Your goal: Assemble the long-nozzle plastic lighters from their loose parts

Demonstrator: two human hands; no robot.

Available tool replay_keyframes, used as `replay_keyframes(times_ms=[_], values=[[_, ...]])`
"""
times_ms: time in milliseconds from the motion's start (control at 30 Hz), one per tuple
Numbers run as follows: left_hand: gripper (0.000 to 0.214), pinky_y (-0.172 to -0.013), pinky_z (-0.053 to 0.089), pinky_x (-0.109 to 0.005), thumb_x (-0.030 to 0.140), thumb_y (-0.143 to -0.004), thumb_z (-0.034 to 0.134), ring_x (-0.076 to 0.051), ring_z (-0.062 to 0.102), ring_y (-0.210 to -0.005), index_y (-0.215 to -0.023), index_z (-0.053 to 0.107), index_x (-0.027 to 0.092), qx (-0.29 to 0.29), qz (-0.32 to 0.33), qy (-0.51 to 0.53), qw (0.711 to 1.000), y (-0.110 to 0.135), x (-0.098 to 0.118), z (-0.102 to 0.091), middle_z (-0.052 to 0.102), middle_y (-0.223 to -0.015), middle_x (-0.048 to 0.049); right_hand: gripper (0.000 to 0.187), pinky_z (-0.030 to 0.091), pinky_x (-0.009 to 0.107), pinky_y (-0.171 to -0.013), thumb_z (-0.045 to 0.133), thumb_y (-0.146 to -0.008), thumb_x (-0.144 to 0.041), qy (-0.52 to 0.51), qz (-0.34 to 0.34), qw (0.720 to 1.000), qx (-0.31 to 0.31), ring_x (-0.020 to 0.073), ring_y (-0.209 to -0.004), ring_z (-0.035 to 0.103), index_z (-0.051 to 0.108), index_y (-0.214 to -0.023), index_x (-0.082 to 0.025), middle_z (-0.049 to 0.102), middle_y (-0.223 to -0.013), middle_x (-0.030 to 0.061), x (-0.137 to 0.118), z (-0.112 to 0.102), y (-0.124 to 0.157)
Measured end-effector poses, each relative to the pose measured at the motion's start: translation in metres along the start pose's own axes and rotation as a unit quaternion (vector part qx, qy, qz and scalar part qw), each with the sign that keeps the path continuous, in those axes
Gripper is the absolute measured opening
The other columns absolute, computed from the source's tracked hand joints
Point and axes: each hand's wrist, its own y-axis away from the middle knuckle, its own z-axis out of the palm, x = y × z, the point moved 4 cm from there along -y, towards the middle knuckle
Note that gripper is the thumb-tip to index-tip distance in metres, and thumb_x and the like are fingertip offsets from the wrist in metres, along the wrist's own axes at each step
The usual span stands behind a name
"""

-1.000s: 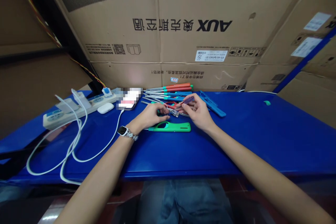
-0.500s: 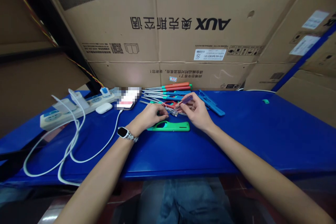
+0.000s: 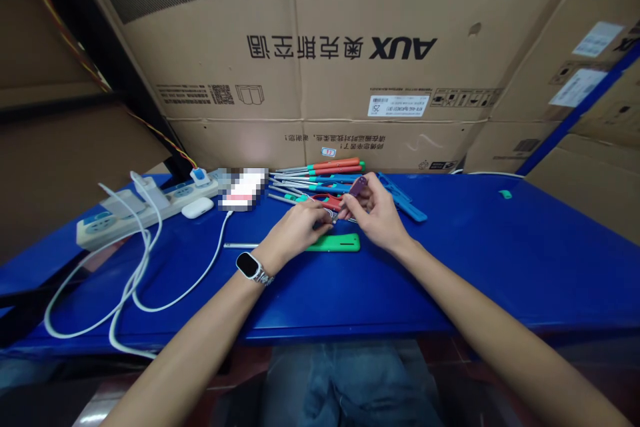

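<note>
My left hand [image 3: 296, 227], with a watch on its wrist, is curled closed over the left part of a green plastic lighter shell [image 3: 338, 242] lying on the blue table [image 3: 450, 260]; what its fingers pinch is hidden. My right hand [image 3: 376, 208] pinches a small purple part [image 3: 358, 185] above a red lighter piece [image 3: 330, 201]. A thin metal rod [image 3: 240, 245] sticks out to the left of the green shell. A pile of long lighters with red, green and blue handles [image 3: 320, 173] lies just beyond both hands.
A white power strip [image 3: 145, 207] with plugs and looping white cables [image 3: 135, 280] sits at left, beside a white earbud case [image 3: 197, 207] and a phone [image 3: 243, 190]. Blue lighter shells [image 3: 400, 197] lie right of the hands. Large cardboard boxes [image 3: 325, 53] wall the back.
My left hand slid right over the green shell, uncovering a metal rod at its left end. My right hand lifted the purple part slightly.
</note>
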Motion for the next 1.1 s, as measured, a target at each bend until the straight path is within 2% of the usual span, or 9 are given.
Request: replay_keyframes(times_ms=[100,167,233,300,400,600,833,967,1100], values=[[0.025,-0.083,0.05,-0.035,0.038,-0.086,0.07,-0.024,0.064,-0.093,-0.1,0.068,0.018,-0.002,-0.019,0.051,0.999,0.002,0.004,0.002,0.068,-0.101,-0.0082,0.031,0.058,0.033,-0.054,0.064,-0.086,-0.047,-0.025,0.006,0.999,0.026,0.0166,-0.055,0.066,0.042,-0.091,-0.026,0.063,-0.075,-0.0014,0.004,-0.007,-0.003],[0.042,-0.083,0.051,-0.034,0.05,-0.08,0.074,-0.024,0.064,-0.093,-0.105,0.067,0.019,-0.03,-0.023,0.071,0.997,0.004,0.007,0.004,0.068,-0.103,-0.0081,0.033,0.056,0.03,-0.05,0.065,-0.085,-0.048,-0.031,0.007,0.999,0.041,0.015,-0.052,0.064,0.042,-0.09,-0.025,0.063,-0.074,-0.0023,0.006,-0.012,-0.006],[0.049,-0.085,0.05,-0.035,0.057,-0.074,0.075,-0.025,0.064,-0.097,-0.107,0.067,0.021,-0.066,-0.015,0.071,0.995,0.006,0.011,0.007,0.068,-0.104,-0.0072,0.034,0.054,0.028,-0.046,0.066,-0.084,-0.048,-0.036,0.012,0.998,0.05,0.0138,-0.05,0.063,0.041,-0.088,-0.025,0.063,-0.072,-0.0033,0.008,-0.016,-0.008],[0.048,-0.086,0.049,-0.035,0.056,-0.075,0.076,-0.026,0.063,-0.1,-0.108,0.069,0.022,-0.093,-0.013,0.065,0.994,0.007,0.011,0.009,0.068,-0.104,-0.0065,0.035,0.052,0.026,-0.044,0.067,-0.083,-0.046,-0.04,0.018,0.998,0.049,0.013,-0.048,0.063,0.041,-0.087,-0.024,0.063,-0.071,-0.0042,0.01,-0.017,-0.009],[0.037,-0.085,0.048,-0.033,0.047,-0.082,0.073,-0.024,0.064,-0.096,-0.108,0.071,0.022,-0.114,-0.016,0.076,0.99,0.007,0.008,0.012,0.068,-0.104,-0.0062,0.031,0.05,0.025,-0.043,0.067,-0.083,-0.043,-0.039,0.021,0.998,0.04,0.012,-0.045,0.062,0.042,-0.088,-0.024,0.062,-0.069,-0.0052,0.01,-0.016,-0.008],[0.034,-0.082,0.048,-0.031,0.041,-0.084,0.072,-0.022,0.065,-0.09,-0.109,0.071,0.018,-0.125,-0.017,0.115,0.985,0.005,0.006,0.014,0.07,-0.101,-0.006,0.026,0.048,0.023,-0.041,0.066,-0.084,-0.038,-0.052,0.013,0.998,0.04,0.0109,-0.042,0.06,0.044,-0.086,-0.023,0.061,-0.065,-0.0061,0.007,-0.015,-0.007],[0.031,-0.077,0.048,-0.029,0.041,-0.081,0.073,-0.02,0.063,-0.085,-0.101,0.073,0.017,-0.109,-0.022,0.113,0.987,0.005,0.001,-0.006,0.07,-0.098,-0.0061,0.027,0.047,0.023,-0.039,0.064,-0.085,-0.041,-0.086,0.013,0.995,0.044,0.0109,-0.041,0.06,0.044,-0.092,-0.023,0.062,-0.065,-0.0067,0.011,-0.013,-0.006],[0.028,-0.075,0.048,-0.031,0.039,-0.08,0.073,-0.021,0.063,-0.08,-0.098,0.075,0.018,-0.121,-0.052,0.077,0.988,0.007,-0.003,-0.014,0.071,-0.093,-0.0059,0.029,0.046,0.022,-0.039,0.064,-0.084,-0.043,-0.083,0.028,0.995,0.036,0.0113,-0.042,0.061,0.044,-0.093,-0.024,0.061,-0.064,-0.0067,0.015,-0.011,-0.006],[0.031,-0.074,0.048,-0.031,0.037,-0.076,0.074,-0.022,0.064,-0.083,-0.1,0.074,0.018,-0.144,-0.099,0.079,0.981,0.009,-0.012,-0.011,0.071,-0.094,-0.0055,0.029,0.045,0.023,-0.038,0.065,-0.083,-0.043,-0.083,0.043,0.995,0.033,0.0124,-0.042,0.061,0.045,-0.094,-0.024,0.062,-0.064,-0.0062,0.019,-0.009,-0.006]])
